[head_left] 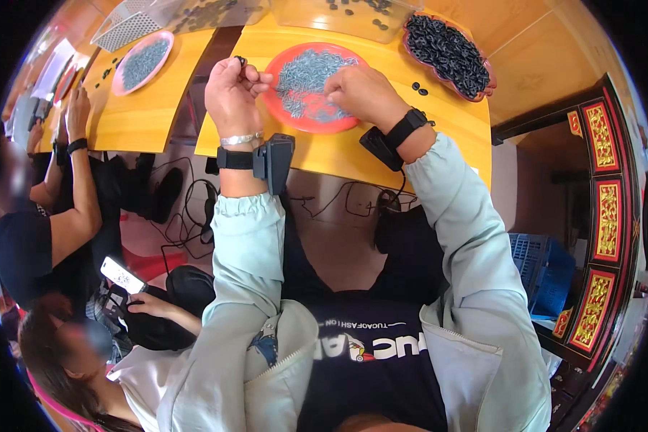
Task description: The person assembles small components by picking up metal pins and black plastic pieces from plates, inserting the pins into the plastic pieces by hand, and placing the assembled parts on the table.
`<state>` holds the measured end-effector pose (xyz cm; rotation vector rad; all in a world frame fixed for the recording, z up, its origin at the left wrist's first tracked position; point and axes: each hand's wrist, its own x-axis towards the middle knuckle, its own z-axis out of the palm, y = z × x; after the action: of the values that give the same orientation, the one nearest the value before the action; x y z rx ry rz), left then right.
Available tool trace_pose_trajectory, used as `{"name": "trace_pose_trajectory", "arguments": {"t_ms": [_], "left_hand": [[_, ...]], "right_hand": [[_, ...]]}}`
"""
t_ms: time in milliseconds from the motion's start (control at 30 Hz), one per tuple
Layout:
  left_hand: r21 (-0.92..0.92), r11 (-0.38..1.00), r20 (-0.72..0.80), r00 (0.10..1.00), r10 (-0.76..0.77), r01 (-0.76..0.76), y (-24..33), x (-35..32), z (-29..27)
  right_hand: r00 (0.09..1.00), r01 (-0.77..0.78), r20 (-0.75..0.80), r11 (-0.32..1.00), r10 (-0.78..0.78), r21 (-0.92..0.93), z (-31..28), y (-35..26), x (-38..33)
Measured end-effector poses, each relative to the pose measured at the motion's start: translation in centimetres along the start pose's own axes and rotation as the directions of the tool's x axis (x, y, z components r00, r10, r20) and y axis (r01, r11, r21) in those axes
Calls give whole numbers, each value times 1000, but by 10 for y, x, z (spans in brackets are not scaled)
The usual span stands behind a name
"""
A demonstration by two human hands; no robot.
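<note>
My left hand [234,90] is raised at the left edge of a round red plate [317,128]. Its thumb and curled fingers pinch a small black oval part [240,61]. Heaped on the plate are many small silvery metal pins or screws [302,70], too fine to tell which. Over the plate's right side, my right hand [363,92] reaches down with its fingers drawn together among the metal pieces. Whatever those fingertips hold, if anything, is hidden. Two loose black oval parts [420,88] lie on the yellow table [410,137] to the right.
A scalloped tray [490,88] piled with black parts stands at the far right. Behind the plate is a clear plastic bin [324,23]. At left, a second table [140,126] bears a pink plate [119,90]; people sit there. Cables [194,194] hang below.
</note>
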<state>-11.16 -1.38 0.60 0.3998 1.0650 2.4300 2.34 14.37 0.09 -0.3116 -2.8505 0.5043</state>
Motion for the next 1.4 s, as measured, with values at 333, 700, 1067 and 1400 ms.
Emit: {"name": "trace_pose_trajectory", "arguments": {"t_ms": [333,700,1067,1400], "left_hand": [[-15,1000,-33,999,-16,16,5,5,-8],[-17,1000,2,1000,-21,21,8,9,-18],[-11,1000,-3,1000,-21,21,4,7,-11],[-27,999,-6,1000,-18,18,3,4,-5]], "right_hand": [[993,-39,106,996,47,-85,7,-21,22],[988,-21,151,988,44,-150,5,-29,25],[950,311,117,863,-289,-399,20,-27,26],[999,-4,-32,998,2,-58,3,-6,15]]}}
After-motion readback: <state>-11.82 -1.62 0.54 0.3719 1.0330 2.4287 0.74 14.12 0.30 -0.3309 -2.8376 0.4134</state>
